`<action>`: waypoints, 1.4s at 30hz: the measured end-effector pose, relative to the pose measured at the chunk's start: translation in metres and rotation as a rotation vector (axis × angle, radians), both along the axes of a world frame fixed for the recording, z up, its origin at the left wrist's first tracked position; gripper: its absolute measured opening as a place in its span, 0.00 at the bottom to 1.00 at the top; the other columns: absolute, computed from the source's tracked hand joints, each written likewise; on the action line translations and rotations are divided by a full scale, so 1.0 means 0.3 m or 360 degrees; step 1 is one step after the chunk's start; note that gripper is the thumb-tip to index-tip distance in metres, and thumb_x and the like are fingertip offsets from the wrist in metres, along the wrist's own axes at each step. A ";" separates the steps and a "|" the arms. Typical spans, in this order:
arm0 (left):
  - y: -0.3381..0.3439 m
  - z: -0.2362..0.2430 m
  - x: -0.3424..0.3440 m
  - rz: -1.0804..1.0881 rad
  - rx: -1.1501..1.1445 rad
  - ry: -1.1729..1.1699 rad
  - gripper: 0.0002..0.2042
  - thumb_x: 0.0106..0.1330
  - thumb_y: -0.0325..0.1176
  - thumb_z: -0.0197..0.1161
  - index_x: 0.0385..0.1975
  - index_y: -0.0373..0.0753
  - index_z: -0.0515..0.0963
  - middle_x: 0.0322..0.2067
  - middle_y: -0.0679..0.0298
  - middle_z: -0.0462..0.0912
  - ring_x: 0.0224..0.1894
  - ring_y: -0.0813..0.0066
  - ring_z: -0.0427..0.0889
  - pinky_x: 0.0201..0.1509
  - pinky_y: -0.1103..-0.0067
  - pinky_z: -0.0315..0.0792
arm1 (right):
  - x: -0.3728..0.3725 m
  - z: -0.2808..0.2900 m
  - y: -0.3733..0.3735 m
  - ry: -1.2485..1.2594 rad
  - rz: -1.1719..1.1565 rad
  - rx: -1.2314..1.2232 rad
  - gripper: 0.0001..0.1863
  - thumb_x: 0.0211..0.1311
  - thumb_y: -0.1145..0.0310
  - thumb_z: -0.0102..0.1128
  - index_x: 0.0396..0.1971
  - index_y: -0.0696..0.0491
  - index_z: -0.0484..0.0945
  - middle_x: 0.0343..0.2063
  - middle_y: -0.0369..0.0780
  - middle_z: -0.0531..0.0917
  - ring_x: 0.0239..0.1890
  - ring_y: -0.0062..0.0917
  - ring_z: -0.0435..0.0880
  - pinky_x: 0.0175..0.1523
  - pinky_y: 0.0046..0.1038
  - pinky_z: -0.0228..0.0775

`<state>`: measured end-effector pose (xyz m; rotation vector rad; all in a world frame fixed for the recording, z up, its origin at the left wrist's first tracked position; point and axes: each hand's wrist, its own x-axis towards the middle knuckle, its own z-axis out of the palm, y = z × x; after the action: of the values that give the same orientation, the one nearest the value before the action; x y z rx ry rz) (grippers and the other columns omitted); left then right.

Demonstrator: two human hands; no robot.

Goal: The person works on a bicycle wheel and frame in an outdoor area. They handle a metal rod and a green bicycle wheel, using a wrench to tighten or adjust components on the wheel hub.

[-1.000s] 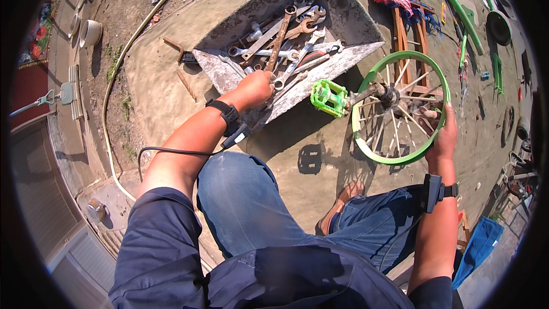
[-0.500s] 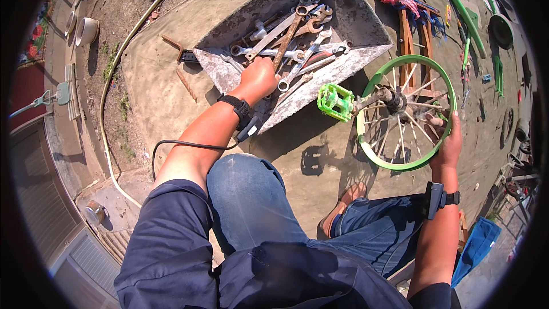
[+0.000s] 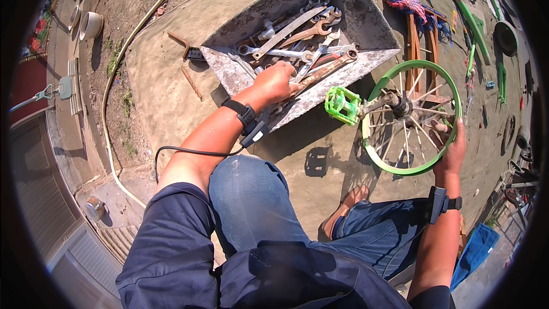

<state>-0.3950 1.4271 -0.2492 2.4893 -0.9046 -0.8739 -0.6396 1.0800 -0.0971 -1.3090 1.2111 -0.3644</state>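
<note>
My left hand (image 3: 277, 83) reaches over the near edge of a weathered metal pan (image 3: 234, 74), its fingers closed on the end of a rusty wrench (image 3: 325, 71). The wrench's ring end points to the right, above the pan's near side. Beneath it lie several wrenches, among them a rusty open-ended wrench (image 3: 311, 33) and a shiny combination wrench (image 3: 280, 53). On the right, my right hand (image 3: 452, 147) grips the lower right rim of a small spoked wheel (image 3: 456, 97) with a green rim. A bright green pedal (image 3: 343, 106) sticks out leftward on a crank at the wheel's hub.
A bent rusty rod (image 3: 182, 44) and a drill bit (image 3: 192, 83) lie left of the pan. A pale hose (image 3: 110, 86) curves along the left. Beyond the wheel lies a wooden frame (image 3: 413, 40) with coloured cords. Green tubes (image 3: 472, 26) and assorted parts lie farther right.
The rusty wrench has swung clockwise in my left hand, from pointing away from me to pointing right. The wheel stays in my right hand, nearly unmoved.
</note>
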 end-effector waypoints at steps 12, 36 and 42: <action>0.005 -0.053 0.063 -0.0158 0.0049 -0.0708 0.14 0.57 0.23 0.56 0.44 0.37 0.77 0.45 0.55 0.76 0.52 0.55 0.75 0.55 0.64 0.69 | -0.004 -0.004 -0.002 -0.0004 0.0034 0.0004 0.24 0.70 0.49 0.49 0.48 0.56 0.74 0.29 0.39 0.84 0.42 0.31 0.86 0.48 0.32 0.77; 0.061 -0.030 0.006 -0.0357 -0.0119 -0.0720 0.07 0.55 0.29 0.58 0.33 0.44 0.80 0.34 0.62 0.77 0.44 0.62 0.77 0.46 0.68 0.69 | -0.012 -0.011 -0.008 -0.0024 0.0069 -0.0004 0.23 0.71 0.50 0.48 0.48 0.56 0.74 0.29 0.39 0.83 0.42 0.32 0.86 0.51 0.35 0.76; 0.008 -0.031 -0.029 -0.0326 -0.0370 -0.0532 0.08 0.57 0.34 0.64 0.34 0.43 0.77 0.37 0.58 0.76 0.46 0.56 0.75 0.49 0.65 0.70 | 0.004 -0.003 0.003 0.0003 0.0041 -0.0004 0.23 0.71 0.50 0.49 0.49 0.55 0.74 0.29 0.39 0.84 0.41 0.32 0.86 0.49 0.34 0.76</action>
<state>-0.4037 1.4294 -0.2586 2.4047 -1.3077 -0.3822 -0.6385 1.0810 -0.0980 -1.3263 1.1948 -0.3459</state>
